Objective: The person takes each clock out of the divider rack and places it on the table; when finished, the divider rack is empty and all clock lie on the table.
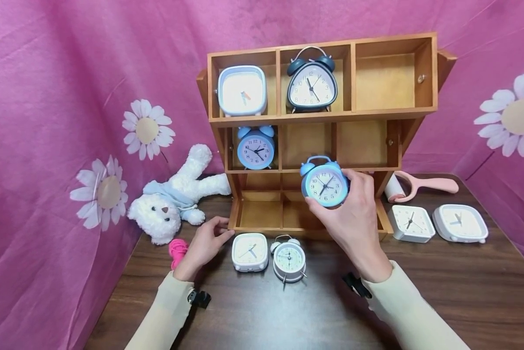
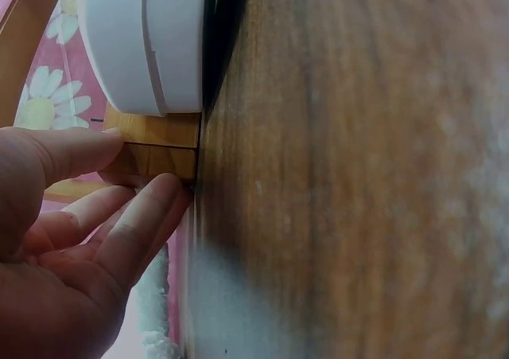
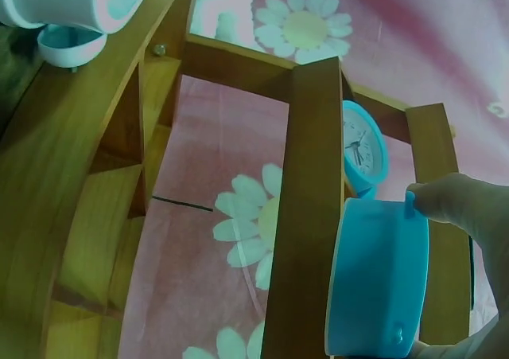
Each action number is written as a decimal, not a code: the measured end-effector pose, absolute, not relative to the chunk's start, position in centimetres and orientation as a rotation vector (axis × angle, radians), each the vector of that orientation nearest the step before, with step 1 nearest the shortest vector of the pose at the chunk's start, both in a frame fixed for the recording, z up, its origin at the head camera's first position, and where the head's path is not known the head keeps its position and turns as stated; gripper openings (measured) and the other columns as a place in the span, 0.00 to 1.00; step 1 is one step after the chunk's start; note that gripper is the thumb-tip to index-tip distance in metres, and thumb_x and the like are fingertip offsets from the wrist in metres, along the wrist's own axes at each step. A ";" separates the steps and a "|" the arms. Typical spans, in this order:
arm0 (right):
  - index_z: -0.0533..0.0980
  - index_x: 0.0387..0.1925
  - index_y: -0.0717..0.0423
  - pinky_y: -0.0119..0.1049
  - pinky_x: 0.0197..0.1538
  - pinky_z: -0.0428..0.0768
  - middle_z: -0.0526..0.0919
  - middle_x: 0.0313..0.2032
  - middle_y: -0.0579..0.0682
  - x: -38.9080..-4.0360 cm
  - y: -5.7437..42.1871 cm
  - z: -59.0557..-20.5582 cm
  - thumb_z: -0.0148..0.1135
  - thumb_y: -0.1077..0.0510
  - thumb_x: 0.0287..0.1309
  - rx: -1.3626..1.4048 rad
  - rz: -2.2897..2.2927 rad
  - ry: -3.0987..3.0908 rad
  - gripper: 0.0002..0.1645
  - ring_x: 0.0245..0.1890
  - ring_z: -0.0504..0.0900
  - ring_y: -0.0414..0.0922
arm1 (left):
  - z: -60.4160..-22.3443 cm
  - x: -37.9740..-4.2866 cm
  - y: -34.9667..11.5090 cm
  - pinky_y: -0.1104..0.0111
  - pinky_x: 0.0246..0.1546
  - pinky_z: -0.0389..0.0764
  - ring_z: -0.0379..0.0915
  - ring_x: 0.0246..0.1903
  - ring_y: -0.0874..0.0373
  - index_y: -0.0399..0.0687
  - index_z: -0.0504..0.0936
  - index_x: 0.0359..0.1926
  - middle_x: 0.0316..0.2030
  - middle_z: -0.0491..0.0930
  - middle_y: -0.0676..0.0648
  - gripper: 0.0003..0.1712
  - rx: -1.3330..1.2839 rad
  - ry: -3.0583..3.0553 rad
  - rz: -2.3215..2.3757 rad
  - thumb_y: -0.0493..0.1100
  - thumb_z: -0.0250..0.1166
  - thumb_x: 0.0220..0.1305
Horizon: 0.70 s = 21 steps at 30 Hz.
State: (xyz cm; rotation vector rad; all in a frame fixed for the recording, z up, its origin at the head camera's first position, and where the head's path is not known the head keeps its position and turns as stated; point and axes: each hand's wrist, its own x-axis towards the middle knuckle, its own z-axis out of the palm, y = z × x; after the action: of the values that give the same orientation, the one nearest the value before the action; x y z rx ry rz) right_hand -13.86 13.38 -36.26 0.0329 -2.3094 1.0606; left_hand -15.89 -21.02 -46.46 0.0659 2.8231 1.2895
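My right hand (image 1: 354, 218) grips a blue twin-bell alarm clock (image 1: 325, 184) by its sides, in front of the wooden shelf (image 1: 323, 116). In the right wrist view the clock's blue casing (image 3: 378, 279) shows side-on, the thumb at its edge. A second blue alarm clock (image 1: 255, 148) stands in the middle row's left compartment. My left hand (image 1: 205, 245) is at the shelf's lower left corner; in the left wrist view thumb and fingers pinch the wooden corner (image 2: 159, 160). Next to it on the table stand a white square clock (image 1: 250, 252) and a white twin-bell alarm clock (image 1: 289, 260).
The top row holds a pale square clock (image 1: 242, 91) and a dark green alarm clock (image 1: 312, 87). Two white clocks, one square (image 1: 411, 223), one rounded (image 1: 460, 223), and a pink-handled lint roller (image 1: 424, 184) lie right. A white teddy bear (image 1: 170, 199) and pink yarn (image 1: 178, 250) lie left.
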 end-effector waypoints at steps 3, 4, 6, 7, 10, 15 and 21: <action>0.72 0.71 0.67 0.59 0.61 0.78 0.75 0.62 0.67 -13.2 13.9 -36.4 0.90 0.47 0.47 0.018 1.049 -2.320 0.56 0.62 0.75 0.62 | -46.4 -15.9 -21.0 0.65 0.45 0.83 0.90 0.51 0.49 0.39 0.86 0.64 0.50 0.93 0.40 0.19 0.063 2.826 1.286 0.41 0.73 0.78; 0.72 0.71 0.67 0.59 0.61 0.77 0.76 0.62 0.67 -13.0 14.1 -36.5 0.91 0.47 0.47 0.015 1.047 -2.323 0.56 0.63 0.75 0.62 | -46.4 -15.9 -21.0 0.65 0.45 0.83 0.90 0.51 0.49 0.39 0.86 0.63 0.50 0.93 0.40 0.19 0.066 2.825 1.285 0.41 0.73 0.78; 0.72 0.71 0.66 0.58 0.60 0.76 0.75 0.62 0.67 -12.5 14.4 -36.6 0.91 0.47 0.47 0.004 1.043 -2.343 0.56 0.62 0.76 0.62 | -46.5 -15.9 -20.9 0.65 0.45 0.83 0.90 0.51 0.49 0.39 0.86 0.63 0.50 0.93 0.40 0.19 0.065 2.821 1.286 0.41 0.73 0.78; 0.72 0.71 0.66 0.58 0.59 0.76 0.76 0.62 0.67 -12.2 14.5 -36.7 0.91 0.47 0.47 0.000 1.043 -2.353 0.56 0.61 0.76 0.62 | -46.4 -15.9 -20.9 0.66 0.44 0.83 0.90 0.51 0.49 0.39 0.86 0.63 0.50 0.93 0.40 0.19 0.065 2.819 1.287 0.41 0.73 0.78; 0.73 0.70 0.67 0.56 0.59 0.74 0.76 0.61 0.67 -11.6 14.7 -37.1 0.92 0.47 0.45 0.015 1.036 -2.367 0.56 0.60 0.76 0.62 | -46.4 -15.9 -20.9 0.66 0.44 0.83 0.90 0.50 0.49 0.39 0.86 0.63 0.50 0.93 0.40 0.19 0.065 2.816 1.290 0.41 0.73 0.78; 0.74 0.68 0.68 0.55 0.59 0.75 0.78 0.59 0.66 -10.8 14.8 -37.9 0.93 0.48 0.44 0.036 1.027 -2.403 0.55 0.60 0.76 0.61 | -46.3 -16.0 -21.0 0.65 0.45 0.83 0.90 0.50 0.49 0.39 0.86 0.63 0.50 0.93 0.40 0.18 0.067 2.821 1.293 0.41 0.72 0.78; 0.74 0.66 0.68 0.59 0.58 0.78 0.76 0.59 0.66 -9.9 15.1 -38.8 0.92 0.47 0.44 0.002 1.022 -2.455 0.54 0.59 0.76 0.61 | -46.4 -15.9 -21.0 0.65 0.45 0.83 0.89 0.51 0.49 0.39 0.86 0.64 0.50 0.93 0.40 0.19 0.059 2.822 1.277 0.42 0.72 0.78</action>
State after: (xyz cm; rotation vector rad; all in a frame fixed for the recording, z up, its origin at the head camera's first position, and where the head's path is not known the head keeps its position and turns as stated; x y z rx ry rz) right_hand -9.86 15.07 -38.84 0.0024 -2.4554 1.0225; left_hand -15.92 -21.03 -46.43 0.0589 2.8222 1.2771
